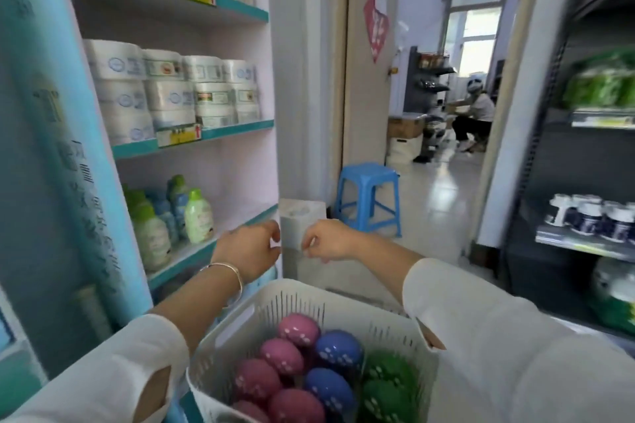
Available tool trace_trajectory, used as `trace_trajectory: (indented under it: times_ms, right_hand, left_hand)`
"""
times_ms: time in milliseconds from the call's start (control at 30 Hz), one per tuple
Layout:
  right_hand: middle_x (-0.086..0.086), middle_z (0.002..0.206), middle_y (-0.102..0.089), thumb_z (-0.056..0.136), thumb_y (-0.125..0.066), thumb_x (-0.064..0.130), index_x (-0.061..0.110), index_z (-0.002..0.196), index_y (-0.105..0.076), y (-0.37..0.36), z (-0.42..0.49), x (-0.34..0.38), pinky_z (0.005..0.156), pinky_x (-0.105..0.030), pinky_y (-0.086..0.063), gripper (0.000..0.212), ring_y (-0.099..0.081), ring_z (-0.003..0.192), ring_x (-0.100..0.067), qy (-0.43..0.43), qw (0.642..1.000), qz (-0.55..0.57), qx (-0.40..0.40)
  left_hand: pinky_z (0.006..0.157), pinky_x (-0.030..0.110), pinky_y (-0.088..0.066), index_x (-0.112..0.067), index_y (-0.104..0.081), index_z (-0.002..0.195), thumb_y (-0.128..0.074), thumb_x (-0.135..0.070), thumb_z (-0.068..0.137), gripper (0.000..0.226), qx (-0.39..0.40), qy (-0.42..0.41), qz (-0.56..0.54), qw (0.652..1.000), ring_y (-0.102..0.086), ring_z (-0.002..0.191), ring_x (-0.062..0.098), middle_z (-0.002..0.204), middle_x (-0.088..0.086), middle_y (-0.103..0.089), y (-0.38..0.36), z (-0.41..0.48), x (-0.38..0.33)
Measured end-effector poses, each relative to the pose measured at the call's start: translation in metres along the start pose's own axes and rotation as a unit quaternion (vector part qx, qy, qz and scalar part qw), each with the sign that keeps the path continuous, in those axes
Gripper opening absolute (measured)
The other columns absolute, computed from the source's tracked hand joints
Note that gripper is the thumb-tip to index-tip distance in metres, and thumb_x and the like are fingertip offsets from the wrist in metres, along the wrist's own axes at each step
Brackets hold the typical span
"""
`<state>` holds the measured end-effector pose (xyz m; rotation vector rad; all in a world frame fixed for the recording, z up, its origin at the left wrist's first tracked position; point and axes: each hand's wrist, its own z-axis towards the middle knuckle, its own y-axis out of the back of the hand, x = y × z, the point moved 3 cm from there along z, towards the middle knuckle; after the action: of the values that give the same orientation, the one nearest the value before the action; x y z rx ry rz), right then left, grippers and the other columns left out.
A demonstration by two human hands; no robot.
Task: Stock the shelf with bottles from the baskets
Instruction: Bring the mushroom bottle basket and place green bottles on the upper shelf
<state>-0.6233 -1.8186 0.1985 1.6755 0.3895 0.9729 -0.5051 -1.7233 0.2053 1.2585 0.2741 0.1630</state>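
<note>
Head view: left hand [249, 249] and right hand [328, 240] curled beside pale box [302, 216], grip unclear; teal-edged shelf [192, 256], floor [436, 203], blue stool [369, 196].

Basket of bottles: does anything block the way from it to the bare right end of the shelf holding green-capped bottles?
Nothing visible does. The basket sits below and in front of the shelf, whose right end lies bare. Only the left hand and right hand hang over the basket's far rim.

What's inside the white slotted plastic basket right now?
The white slotted plastic basket holds round-topped pink bottles, blue bottles and green bottles. Only their tops show; bodies and the basket floor are covered.
</note>
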Motion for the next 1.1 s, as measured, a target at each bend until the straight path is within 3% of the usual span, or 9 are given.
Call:
trace_trajectory:
  times_ms: [200,467,533,600,667,833,967,1100]
  right_hand:
    - [-0.008,0.098,-0.061,0.092,-0.056,0.018,0.008,0.114,-0.064,-0.050,-0.035,-0.067,0.056,-0.022,-0.045,0.025,-0.061,0.079,-0.019,-0.092,0.992,0.020,0.086]
    - [-0.008,0.077,-0.059,0.089,-0.056,0.020,0.002,0.105,-0.065,-0.104,-0.062,-0.116,0.064,-0.030,-0.050,0.025,-0.057,0.061,-0.021,-0.134,0.977,-0.036,0.161]
    - [-0.010,0.090,-0.065,0.084,-0.057,0.031,0.008,0.104,-0.066,-0.125,-0.063,-0.126,0.082,-0.034,-0.053,0.032,-0.062,0.081,-0.027,-0.130,0.966,-0.103,0.199]
    - [-0.010,0.115,-0.062,0.084,-0.059,0.038,0.012,0.117,-0.060,-0.144,-0.065,-0.134,0.098,-0.043,-0.047,0.041,-0.058,0.105,-0.030,-0.136,0.950,-0.150,0.237]
    - [-0.012,0.130,-0.053,0.084,-0.064,0.034,0.012,0.131,-0.050,-0.162,-0.066,-0.139,0.103,-0.046,-0.042,0.054,-0.050,0.118,-0.034,-0.144,0.944,-0.151,0.255]
    - [-0.015,0.135,-0.051,0.078,-0.075,0.026,0.007,0.138,-0.044,-0.192,-0.070,-0.140,0.103,-0.043,-0.043,0.071,-0.051,0.121,-0.035,-0.147,0.924,-0.198,0.292]
    - [-0.017,0.130,-0.054,0.076,-0.076,0.019,0.007,0.135,-0.047,-0.192,-0.070,-0.137,0.099,-0.042,-0.047,0.066,-0.055,0.116,-0.035,-0.142,0.931,-0.213,0.261]
    - [-0.012,0.122,-0.057,0.077,-0.073,0.024,0.010,0.127,-0.053,-0.163,-0.071,-0.119,0.090,-0.040,-0.048,0.056,-0.057,0.109,-0.032,-0.144,0.939,-0.203,0.237]
  left_hand:
    - [0.088,0.033,-0.042,-0.026,-0.053,0.109,-0.046,-0.034,0.090,0.022,0.103,-0.046,-0.031,0.993,-0.058,0.108,0.022,0.115,0.000,-0.064,-0.080,-0.007,-0.055]
    - [0.094,0.035,-0.040,-0.025,-0.057,0.111,-0.047,-0.038,0.091,0.026,0.168,-0.092,-0.046,0.981,-0.056,0.114,0.024,0.121,0.001,-0.061,-0.141,-0.026,-0.113]
    - [0.092,0.034,-0.042,-0.024,-0.058,0.111,-0.048,-0.034,0.091,0.025,0.192,-0.099,-0.049,0.975,-0.057,0.113,0.025,0.120,0.003,-0.062,-0.153,-0.034,-0.116]
    - [0.088,0.033,-0.044,-0.021,-0.059,0.112,-0.047,-0.030,0.092,0.025,0.216,-0.109,-0.052,0.969,-0.058,0.110,0.026,0.118,0.005,-0.063,-0.163,-0.042,-0.116]
    - [0.085,0.032,-0.046,-0.020,-0.059,0.111,-0.047,-0.029,0.092,0.024,0.232,-0.116,-0.050,0.964,-0.058,0.108,0.026,0.118,0.006,-0.062,-0.170,-0.049,-0.114]
    - [0.089,0.034,-0.043,-0.018,-0.060,0.113,-0.045,-0.026,0.094,0.026,0.270,-0.123,-0.027,0.955,-0.055,0.111,0.025,0.120,0.005,-0.059,-0.177,-0.063,-0.102]
    - [0.092,0.032,-0.044,-0.020,-0.059,0.115,-0.048,-0.027,0.093,0.026,0.299,-0.114,-0.047,0.946,-0.056,0.111,0.025,0.121,0.006,-0.061,-0.174,-0.063,-0.086]
    - [0.095,0.031,-0.044,-0.016,-0.055,0.120,-0.051,-0.023,0.091,0.030,0.292,-0.093,-0.088,0.948,-0.057,0.111,0.025,0.122,0.008,-0.061,-0.165,-0.055,-0.079]
